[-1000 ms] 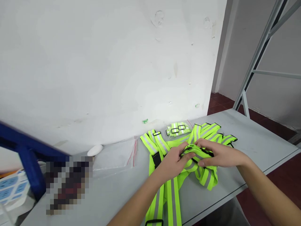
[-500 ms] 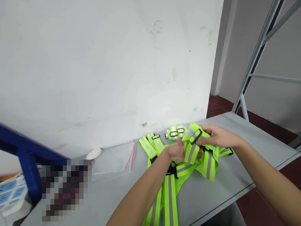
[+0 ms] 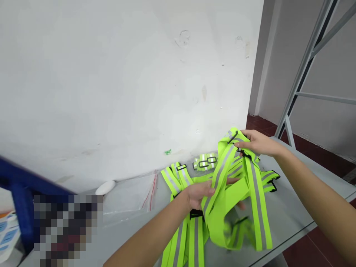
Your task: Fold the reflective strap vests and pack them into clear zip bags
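Observation:
A neon-yellow reflective vest of straps (image 3: 258,207), with grey stripes and black buckles, hangs in loose loops between my hands. My right hand (image 3: 258,142) pinches its upper end by a buckle, raised above the table. Lower and to the left, my left hand (image 3: 198,194) is closed round one of the straps; part of its fingers is hidden behind the webbing. Under my left forearm lies a second reflective vest (image 3: 197,237), its straps spread over the table edge. Behind the hands, against the wall, sits a folded reflective vest (image 3: 205,162) in a clear bag.
Clear zip bags (image 3: 130,193) with red seals lie on the grey table (image 3: 133,230) at left, beside a white oval object (image 3: 105,187). A blue metal frame (image 3: 23,207) and a power strip (image 3: 8,237) stand at far left. A white wall (image 3: 125,81) borders the back.
My right hand has lifted the bunched vest upward, and its straps have dropped open into long loops. My left hand has shifted slightly left and down. The view has tilted slightly.

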Demonstrator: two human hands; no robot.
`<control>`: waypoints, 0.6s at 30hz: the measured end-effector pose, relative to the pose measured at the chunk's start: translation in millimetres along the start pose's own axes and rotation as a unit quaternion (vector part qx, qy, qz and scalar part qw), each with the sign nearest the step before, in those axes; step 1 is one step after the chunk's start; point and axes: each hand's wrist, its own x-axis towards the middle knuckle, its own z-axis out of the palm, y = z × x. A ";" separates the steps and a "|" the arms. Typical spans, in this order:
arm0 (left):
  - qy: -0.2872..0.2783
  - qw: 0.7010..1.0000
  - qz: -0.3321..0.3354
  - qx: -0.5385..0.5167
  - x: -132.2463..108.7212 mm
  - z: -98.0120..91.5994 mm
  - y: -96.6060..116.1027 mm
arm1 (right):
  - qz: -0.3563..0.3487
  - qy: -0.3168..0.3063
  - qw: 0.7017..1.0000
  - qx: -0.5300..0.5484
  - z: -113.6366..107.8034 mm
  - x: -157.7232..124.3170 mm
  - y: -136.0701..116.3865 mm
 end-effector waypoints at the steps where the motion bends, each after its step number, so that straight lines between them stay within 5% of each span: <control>1: 0.007 1.000 -0.010 0.024 -10.8 -4.4 -4.4 | 0.008 0.005 1.000 0.006 -1.1 2.6 0.4; 6: 0.078 0.994 -0.055 0.060 -89.6 -34.5 -17.9 | 0.082 0.065 0.994 -0.002 -8.7 13.1 21.5; 8: 0.220 0.972 -0.012 0.086 -122.1 -44.6 -12.3 | 0.105 0.065 0.992 -0.028 -4.9 15.3 36.6; 11: 0.393 0.903 -0.066 0.160 -151.3 -53.9 2.6 | 0.127 0.083 0.980 -0.125 12.5 19.6 58.5; 15: 0.549 0.768 -0.049 0.326 -145.5 -46.0 9.9 | 0.158 0.107 0.961 -0.202 38.0 27.5 80.5; 18: 0.570 0.644 0.042 0.509 -121.9 -17.3 -1.0 | 0.176 0.125 0.946 -0.241 45.8 29.7 92.4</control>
